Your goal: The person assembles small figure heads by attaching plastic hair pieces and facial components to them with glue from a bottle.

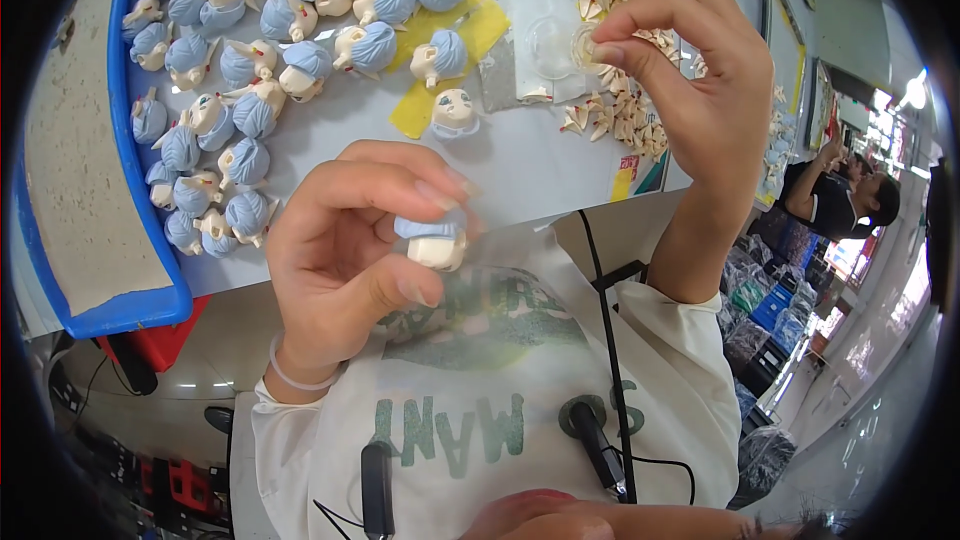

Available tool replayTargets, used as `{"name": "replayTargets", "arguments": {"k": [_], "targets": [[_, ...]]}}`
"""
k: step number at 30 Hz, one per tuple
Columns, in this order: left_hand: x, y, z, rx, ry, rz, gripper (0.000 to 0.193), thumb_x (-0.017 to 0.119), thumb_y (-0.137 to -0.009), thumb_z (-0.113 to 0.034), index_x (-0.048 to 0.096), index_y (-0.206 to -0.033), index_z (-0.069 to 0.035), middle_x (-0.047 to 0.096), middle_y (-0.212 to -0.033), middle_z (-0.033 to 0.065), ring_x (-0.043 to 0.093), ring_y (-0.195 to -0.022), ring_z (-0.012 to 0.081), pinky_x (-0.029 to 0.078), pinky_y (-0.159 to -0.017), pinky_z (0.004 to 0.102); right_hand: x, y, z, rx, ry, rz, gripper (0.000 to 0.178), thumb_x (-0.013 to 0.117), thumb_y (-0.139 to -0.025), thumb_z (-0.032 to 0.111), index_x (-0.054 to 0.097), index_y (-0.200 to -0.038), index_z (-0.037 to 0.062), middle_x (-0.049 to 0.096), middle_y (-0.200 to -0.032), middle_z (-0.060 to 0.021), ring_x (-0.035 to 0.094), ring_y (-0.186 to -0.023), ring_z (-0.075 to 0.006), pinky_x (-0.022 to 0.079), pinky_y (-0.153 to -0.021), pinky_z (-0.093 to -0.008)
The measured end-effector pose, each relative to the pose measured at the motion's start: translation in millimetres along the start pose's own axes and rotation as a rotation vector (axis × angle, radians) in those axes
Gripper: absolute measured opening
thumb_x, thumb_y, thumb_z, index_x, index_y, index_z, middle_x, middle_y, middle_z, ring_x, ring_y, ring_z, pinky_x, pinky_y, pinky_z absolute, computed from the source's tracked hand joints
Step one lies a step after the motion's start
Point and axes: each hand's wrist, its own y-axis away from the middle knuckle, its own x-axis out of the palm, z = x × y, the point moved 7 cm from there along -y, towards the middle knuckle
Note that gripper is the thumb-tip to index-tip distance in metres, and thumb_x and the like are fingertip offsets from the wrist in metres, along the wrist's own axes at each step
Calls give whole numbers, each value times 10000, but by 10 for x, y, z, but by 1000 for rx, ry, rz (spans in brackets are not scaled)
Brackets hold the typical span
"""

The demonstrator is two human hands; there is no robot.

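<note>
My left hand (365,240) pinches a small doll head (436,248) with pale blue hair and a cream underside between thumb and fingers, just off the table's near edge. My right hand (690,60) is raised over the table with thumb and forefinger pressed together. Its fingertips are over the edge of a clear round dish (552,48); whatever they pinch is too small to make out. Under and beside that hand lie many small pointed cream pieces (625,115) with red tips. Nearest my left hand on the table, another doll head (455,113) lies face up.
Several blue-haired doll heads (365,47) cover the table's left part. Yellow tape strips (410,115) are stuck near the middle. A blue-rimmed tray (130,310) stands along the left edge. A black cable (605,320) hangs before my shirt. Another person (840,190) is at the far right.
</note>
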Motion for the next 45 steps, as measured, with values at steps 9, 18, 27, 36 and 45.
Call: {"name": "replayTargets", "arguments": {"k": [9, 18, 27, 36, 45], "targets": [[70, -12, 44, -1, 220, 11, 435, 702, -718, -150, 484, -1041, 41, 523, -1002, 170, 553, -876, 203, 471, -760, 299, 10, 306, 228, 61, -628, -185, 170, 712, -628, 46, 579, -715, -14, 499, -750, -80, 454, -668, -127, 334, -592, -218], [133, 72, 37, 71, 53, -6, 386, 693, -731, -168, 529, -1012, 40, 536, -1000, 157, 524, -851, 153, 432, -736, 246, 376, 513, 399, 186, -903, -66, 202, 745, -638, 120, 579, -708, 29, 464, -714, -51, 403, -640, -119, 283, -566, -221], [198, 159, 22, 159, -48, -26, 382, 707, -704, -124, 548, -1013, 34, 548, -974, 142, 529, -854, 164, 430, -758, 267, 357, 627, 417, 204, -910, -34, 198, 734, -643, 67, 548, -703, 40, 442, -721, -38, 376, -638, -106, 270, -560, -215], [256, 201, -86, 214, -309, 11, 341, 700, -701, -61, 557, -997, 29, 560, -950, 147, 547, -830, 180, 428, -753, 266, 337, 660, 441, 220, -928, -97, 242, 734, -571, -4, 511, -639, 65, 511, -702, -30, 489, -668, -165, 383, -648, -268], [319, 84, -76, 350, -386, 107, 387, 669, -725, -267, 559, -999, -16, 562, -999, 120, 515, -902, 232, 419, -770, 339, 467, 774, 304, 277, -1288, -117, 434, 768, -596, 50, 487, -927, 33, 532, -854, -50, 522, -771, -135, 427, -678, -254]]}}
